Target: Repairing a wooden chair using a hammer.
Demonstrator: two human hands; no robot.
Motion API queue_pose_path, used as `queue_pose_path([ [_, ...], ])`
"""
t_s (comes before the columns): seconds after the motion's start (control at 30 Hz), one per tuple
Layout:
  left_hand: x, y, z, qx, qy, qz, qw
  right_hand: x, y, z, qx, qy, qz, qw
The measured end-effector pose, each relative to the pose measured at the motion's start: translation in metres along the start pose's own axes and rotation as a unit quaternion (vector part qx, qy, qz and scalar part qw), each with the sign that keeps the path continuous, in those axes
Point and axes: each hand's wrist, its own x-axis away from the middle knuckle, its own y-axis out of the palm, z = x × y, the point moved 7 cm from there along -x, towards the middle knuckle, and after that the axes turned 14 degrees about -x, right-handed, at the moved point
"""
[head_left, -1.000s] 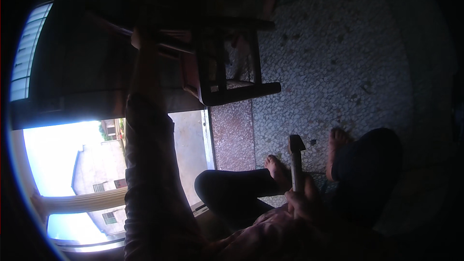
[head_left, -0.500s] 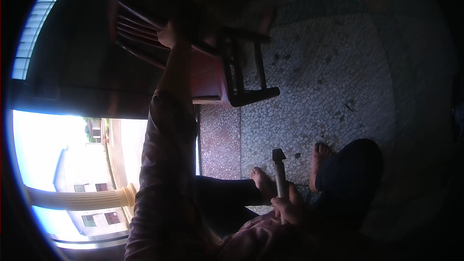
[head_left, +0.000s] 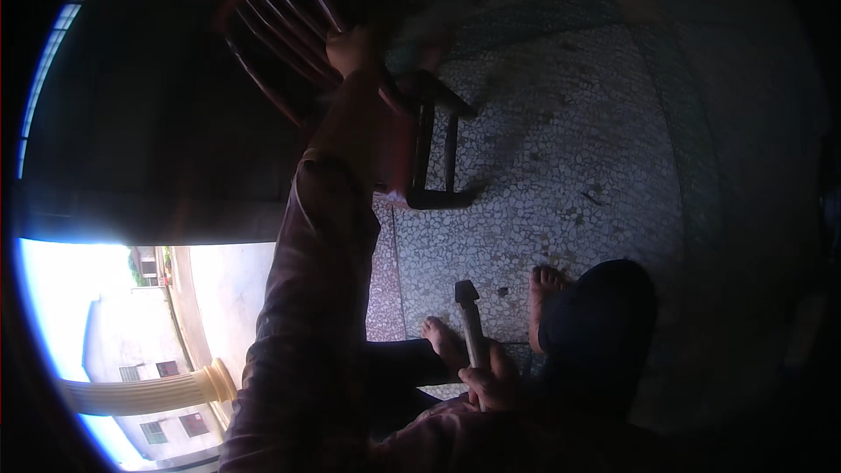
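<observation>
My left hand reaches far forward, its fingers wrapped round a bar of a wooden chair. The chair is dark reddish-brown, with several thin slats in its back. Its red seat is partly behind my left forearm, and its legs show to the right of the seat. Close to my body, my right hand is closed round the pale handle of a hammer. The hammer's dark head points away from me, above the floor between two bare feet.
Speckled stone-chip floor spreads right of the chair. A bare foot and a dark-clothed knee are at lower right; another foot is left of the hammer. At lower left, a bright opening shows a fluted column and buildings outside.
The view has shifted, so the feet and hammer appear further left. My left hand and the chair back have swung rightward in view, the grip staying on the chair. The hammer stays in my right hand.
</observation>
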Motion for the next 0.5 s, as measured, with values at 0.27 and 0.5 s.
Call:
queue_pose_path([
  [0.27, -0.008, -0.012, -0.021, 0.009, 0.121, -0.223, 0.967, -0.004, 0.005, -0.004, -0.053, 0.022, -0.01, 0.998],
  [0.5, 0.04, -0.125, -0.227, -0.417, 0.08, -0.24, 0.873, -0.016, 0.003, -0.006, -0.043, -0.009, -0.035, 0.998],
])
